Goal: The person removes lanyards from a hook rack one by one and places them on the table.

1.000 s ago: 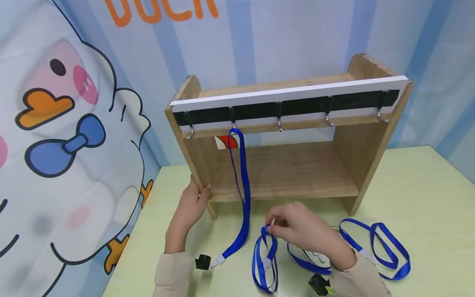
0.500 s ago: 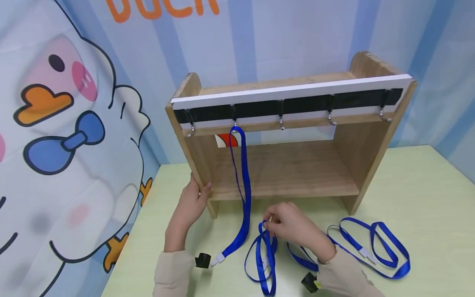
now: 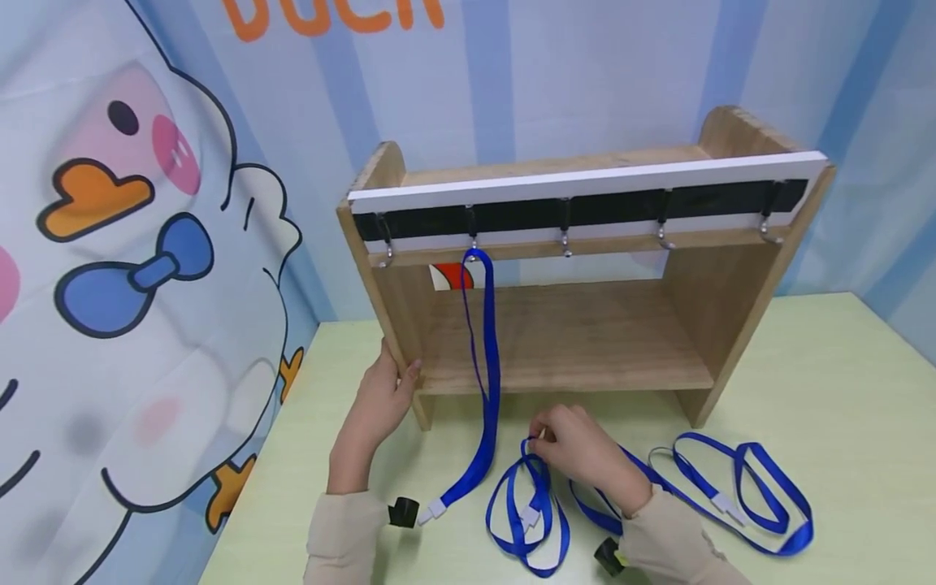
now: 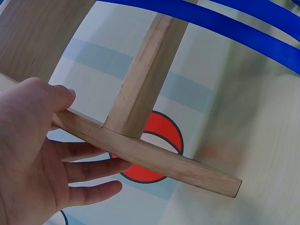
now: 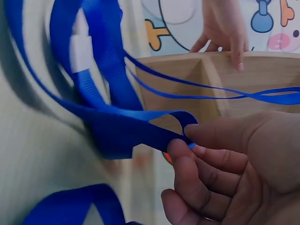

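Note:
My left hand (image 3: 379, 398) holds the left side panel of a wooden shelf (image 3: 578, 337). In the left wrist view, the thumb lies over the panel's edge while the fingers stretch along its outer side. With thumb and index finger, my right hand (image 3: 581, 447) pinches the end of a looped blue lanyard (image 5: 145, 130). Most of its loops spread below on the table, around a white plastic clip (image 5: 82, 52). Another blue lanyard (image 3: 491, 349) hangs from the second hook from the left, its lower end on the table.
A white rail with a black strip (image 3: 614, 211) carries several metal hooks along the shelf's top front. More blue lanyard (image 3: 800, 532) lies on the pale table (image 3: 870, 390) at the right, partly behind my right forearm. A duck-printed cloth (image 3: 183, 325) covers the walls.
My right hand has shifted slightly, keeping its pinch on the lanyard, whose loops have spread wider on the table. The left hand stays on the panel; the head view has moved a little.

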`<state>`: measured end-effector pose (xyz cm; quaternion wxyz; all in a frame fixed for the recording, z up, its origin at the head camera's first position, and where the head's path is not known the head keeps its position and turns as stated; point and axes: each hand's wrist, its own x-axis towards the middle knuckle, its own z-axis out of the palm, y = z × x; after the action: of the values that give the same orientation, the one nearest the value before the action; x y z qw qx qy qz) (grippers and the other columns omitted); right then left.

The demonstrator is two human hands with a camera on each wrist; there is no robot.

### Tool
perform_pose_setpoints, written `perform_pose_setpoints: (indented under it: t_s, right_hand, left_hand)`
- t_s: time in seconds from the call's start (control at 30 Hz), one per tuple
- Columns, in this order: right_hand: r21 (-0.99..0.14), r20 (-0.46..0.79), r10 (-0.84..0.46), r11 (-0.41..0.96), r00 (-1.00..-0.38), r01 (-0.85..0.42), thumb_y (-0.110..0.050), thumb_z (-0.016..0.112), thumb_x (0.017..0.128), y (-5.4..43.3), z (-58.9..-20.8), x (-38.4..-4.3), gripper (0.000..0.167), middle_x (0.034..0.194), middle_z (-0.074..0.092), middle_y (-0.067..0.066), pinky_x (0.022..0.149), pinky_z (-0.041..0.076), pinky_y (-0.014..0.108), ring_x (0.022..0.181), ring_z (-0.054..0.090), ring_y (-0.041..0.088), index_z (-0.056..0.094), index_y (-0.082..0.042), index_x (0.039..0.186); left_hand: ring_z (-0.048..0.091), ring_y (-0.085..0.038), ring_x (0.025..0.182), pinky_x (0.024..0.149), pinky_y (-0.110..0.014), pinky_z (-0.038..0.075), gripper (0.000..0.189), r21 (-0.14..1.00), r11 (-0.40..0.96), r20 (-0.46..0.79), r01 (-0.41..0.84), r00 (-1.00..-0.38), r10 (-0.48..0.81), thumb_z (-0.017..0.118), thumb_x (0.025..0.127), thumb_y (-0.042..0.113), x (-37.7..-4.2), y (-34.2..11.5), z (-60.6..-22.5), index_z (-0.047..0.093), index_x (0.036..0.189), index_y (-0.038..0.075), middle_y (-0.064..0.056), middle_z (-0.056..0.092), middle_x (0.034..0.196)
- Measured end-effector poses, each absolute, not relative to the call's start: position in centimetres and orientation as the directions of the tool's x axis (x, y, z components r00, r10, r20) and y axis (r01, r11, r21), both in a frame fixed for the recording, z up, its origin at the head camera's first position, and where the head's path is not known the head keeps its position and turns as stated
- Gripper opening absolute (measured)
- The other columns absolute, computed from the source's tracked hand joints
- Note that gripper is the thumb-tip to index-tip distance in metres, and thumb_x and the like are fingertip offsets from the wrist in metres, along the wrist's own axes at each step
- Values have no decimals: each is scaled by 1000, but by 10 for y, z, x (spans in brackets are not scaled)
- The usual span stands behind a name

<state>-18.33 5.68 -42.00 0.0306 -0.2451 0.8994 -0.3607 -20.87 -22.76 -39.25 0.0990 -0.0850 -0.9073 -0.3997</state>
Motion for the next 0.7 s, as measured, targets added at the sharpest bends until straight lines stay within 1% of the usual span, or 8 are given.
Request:
perform_pose_setpoints:
  t_s: [0.2, 0.37, 0.43, 0.53, 0.63, 0.7]
  right_hand:
    - [-636, 116, -453, 649, -884, -416, -2, 72, 90, 58, -425, -186, 4, 70, 61, -4, 50, 44, 25, 58, 51, 8, 73, -3, 86]
    - [-628, 98, -457, 661, -884, -411, 0, 71, 89, 61, -426, -188, 4, 73, 61, -3, 53, 45, 25, 61, 51, 10, 74, -3, 87]
    - [-630, 86, -457, 663, -885, -404, 1, 70, 89, 62, -425, -189, 5, 74, 61, -3, 53, 45, 25, 61, 50, 10, 74, -3, 88]
    - [-653, 66, -452, 655, -890, -381, 0, 68, 90, 64, -422, -189, 7, 74, 61, -2, 50, 44, 24, 58, 50, 10, 74, -2, 92]
    - [-671, 87, -462, 628, -883, -395, -3, 67, 92, 65, -415, -187, 8, 73, 62, -3, 48, 43, 24, 56, 50, 9, 75, -2, 94]
    - [-677, 114, -477, 605, -872, -419, -5, 66, 93, 66, -409, -186, 9, 74, 63, -4, 49, 45, 24, 58, 52, 9, 75, -2, 95]
  left_hand:
    - [51, -42, 131, 92, -57, 53, 63, 715, 663, 236, 221, -969, 69, 47, 108, 24, -209, -227, -392, 15, 158, 4, -26, 41, 151]
    - [51, -43, 131, 93, -57, 53, 61, 716, 661, 237, 225, -969, 74, 47, 108, 24, -209, -227, -393, 17, 157, 3, -27, 41, 151]
    - [51, -42, 131, 93, -56, 53, 61, 715, 662, 235, 224, -969, 74, 47, 108, 25, -209, -227, -393, 17, 156, 2, -27, 41, 151]
    - [51, -42, 131, 94, -56, 53, 60, 715, 663, 235, 222, -969, 71, 47, 108, 25, -208, -228, -393, 18, 156, 3, -27, 42, 151]
    - [51, -42, 132, 93, -56, 53, 60, 712, 665, 239, 227, -968, 74, 46, 108, 24, -208, -228, -393, 17, 156, 3, -27, 41, 151]
    - [51, -42, 131, 92, -56, 54, 60, 714, 661, 243, 231, -967, 77, 46, 108, 24, -209, -228, -393, 17, 157, 3, -27, 42, 151]
